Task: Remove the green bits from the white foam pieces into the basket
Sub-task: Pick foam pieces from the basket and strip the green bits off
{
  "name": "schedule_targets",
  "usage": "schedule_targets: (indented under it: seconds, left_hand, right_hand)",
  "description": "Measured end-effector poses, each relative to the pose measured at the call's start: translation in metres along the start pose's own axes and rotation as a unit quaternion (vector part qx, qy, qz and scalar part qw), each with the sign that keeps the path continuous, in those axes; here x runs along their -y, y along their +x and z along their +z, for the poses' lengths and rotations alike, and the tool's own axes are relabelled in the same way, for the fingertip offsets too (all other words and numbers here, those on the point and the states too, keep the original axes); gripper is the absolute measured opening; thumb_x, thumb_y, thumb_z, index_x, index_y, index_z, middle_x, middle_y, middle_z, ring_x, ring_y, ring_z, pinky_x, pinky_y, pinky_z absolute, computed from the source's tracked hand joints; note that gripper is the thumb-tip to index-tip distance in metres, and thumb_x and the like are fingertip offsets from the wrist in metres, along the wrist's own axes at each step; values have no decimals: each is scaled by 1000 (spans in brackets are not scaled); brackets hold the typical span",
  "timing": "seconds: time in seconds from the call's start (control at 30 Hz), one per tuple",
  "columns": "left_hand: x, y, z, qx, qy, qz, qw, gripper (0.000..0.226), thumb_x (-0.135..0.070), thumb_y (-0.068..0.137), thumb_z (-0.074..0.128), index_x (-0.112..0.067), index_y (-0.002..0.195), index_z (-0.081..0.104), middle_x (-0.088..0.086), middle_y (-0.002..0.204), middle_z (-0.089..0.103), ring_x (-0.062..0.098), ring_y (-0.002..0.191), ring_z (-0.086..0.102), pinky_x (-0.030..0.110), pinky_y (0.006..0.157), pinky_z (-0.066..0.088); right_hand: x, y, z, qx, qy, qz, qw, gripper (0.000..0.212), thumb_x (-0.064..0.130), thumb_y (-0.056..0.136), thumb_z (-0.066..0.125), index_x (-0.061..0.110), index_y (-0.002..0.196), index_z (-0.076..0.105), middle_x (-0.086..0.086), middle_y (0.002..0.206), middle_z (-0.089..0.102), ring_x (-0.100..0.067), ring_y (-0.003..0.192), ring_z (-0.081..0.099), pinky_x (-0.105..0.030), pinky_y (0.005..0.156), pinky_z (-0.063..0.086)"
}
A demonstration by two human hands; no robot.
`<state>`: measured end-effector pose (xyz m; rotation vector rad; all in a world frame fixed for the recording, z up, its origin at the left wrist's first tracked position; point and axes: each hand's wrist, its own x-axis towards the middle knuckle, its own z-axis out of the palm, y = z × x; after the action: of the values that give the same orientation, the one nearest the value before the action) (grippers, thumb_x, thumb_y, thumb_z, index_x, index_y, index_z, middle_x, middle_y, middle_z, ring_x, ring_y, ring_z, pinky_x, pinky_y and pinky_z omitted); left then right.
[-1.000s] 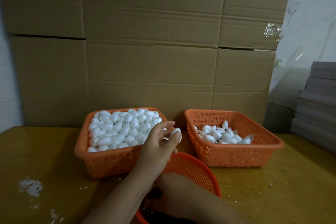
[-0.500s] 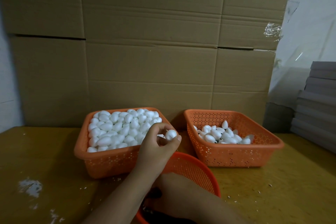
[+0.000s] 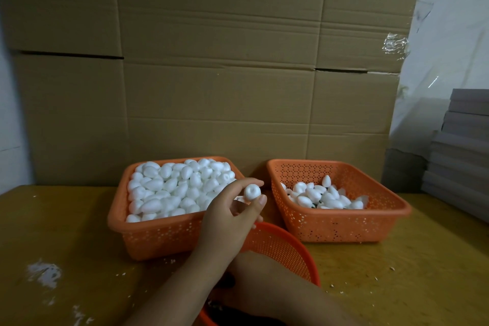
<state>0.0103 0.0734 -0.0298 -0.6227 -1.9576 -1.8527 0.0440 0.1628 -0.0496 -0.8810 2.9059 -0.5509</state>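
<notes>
On a yellow table, a full orange basket at left holds white foam eggs lying at mixed angles. Just right of it, the left hand pinches one foam piece between thumb and forefinger, its dimpled end facing the viewer, long axis pointing away. The right hand reaches into a near round basket; its fingers are hidden. A second basket sits far right, partly filled.
</notes>
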Motion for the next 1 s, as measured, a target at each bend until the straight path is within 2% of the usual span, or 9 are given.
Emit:
schedule_targets:
  seconds: [0.1, 0.27, 0.4, 0.5, 0.6, 0.7, 0.83, 0.93, 1.0]
  left_hand:
    - [1, 0, -1, -12, 26, 12, 1000, 20, -30, 87, 70, -47, 96, 68, -19, 74, 65, 6, 68, 61, 31, 67, 53]
    - [2, -1, -1, -24, 38, 22, 999, 17, -36, 86, 69, -44, 101, 67, -20, 97, 68, 3, 89, 64, 28, 74, 51]
    - [1, -1, -1, -36, 52, 12, 998, 18, -37, 86, 69, -41, 96, 54, -14, 64, 62, 1, 55, 57, 19, 56, 43]
    - [1, -2, -1, -37, 53, 12, 998, 22, -33, 86, 70, -40, 88, 50, -14, 57, 60, 1, 48, 53, 19, 54, 40]
    - [2, -2, -1, -24, 49, 11, 998, 20, -29, 86, 73, -40, 86, 56, -15, 64, 62, 1, 55, 54, 26, 58, 41]
    - [1, -2, 0, -14, 49, 14, 999, 17, -24, 87, 73, -38, 91, 64, -15, 75, 65, 10, 65, 61, 29, 62, 48]
    - [-1, -3, 0, -8, 34, -7, 999, 39, -2, 89, 65, -41, 92, 68, -5, 79, 71, 8, 72, 70, 18, 57, 51]
    - [-2, -3, 0, -7, 31, -13, 999, 49, 11, 88, 54, -37, 90, 69, 3, 92, 70, 2, 74, 69, 14, 57, 50]
    - [-3, -3, 1, -6, 23, -4, 1000, 50, 12, 88, 51, -34, 94, 70, 6, 100, 68, 3, 79, 68, 16, 60, 52]
  right_hand:
    - [2, -1, -2, -23, 1, -21, 1000, 36, 25, 94, 57, 16, 128, 59, -8, 127, 63, -24, 116, 58, -38, 100, 45]
    - [0, -1, -2, -27, -1, -25, 999, 37, 24, 95, 56, 16, 131, 58, -8, 131, 61, -23, 119, 56, -38, 102, 43]
    - [-2, 0, 0, -23, -1, -23, 999, 38, 25, 95, 55, 15, 132, 57, -9, 131, 60, -24, 119, 56, -37, 103, 43]
    - [-5, 1, 1, -28, 3, -25, 999, 38, 26, 94, 56, 17, 131, 57, -9, 129, 61, -24, 117, 57, -36, 101, 44]
    - [-8, 4, 6, -22, -1, -26, 999, 39, 27, 95, 54, 17, 133, 55, -10, 132, 60, -24, 120, 56, -36, 102, 43]
    - [-13, 10, 9, 10, -3, 0, 1000, 42, 25, 98, 50, 14, 138, 52, -14, 140, 53, -27, 128, 49, -38, 108, 37]
    - [-16, 18, 9, 85, -19, 33, 996, 39, 11, 103, 39, -2, 139, 44, -25, 145, 43, -35, 136, 38, -39, 115, 25]
    - [-13, 13, 9, 38, -19, 30, 999, 34, 25, 99, 49, 11, 130, 57, -18, 133, 57, -32, 124, 52, -39, 100, 41]
    - [-10, 6, 8, -9, -18, 5, 1000, 38, 30, 95, 54, 16, 130, 57, -10, 133, 59, -26, 123, 54, -38, 102, 42]
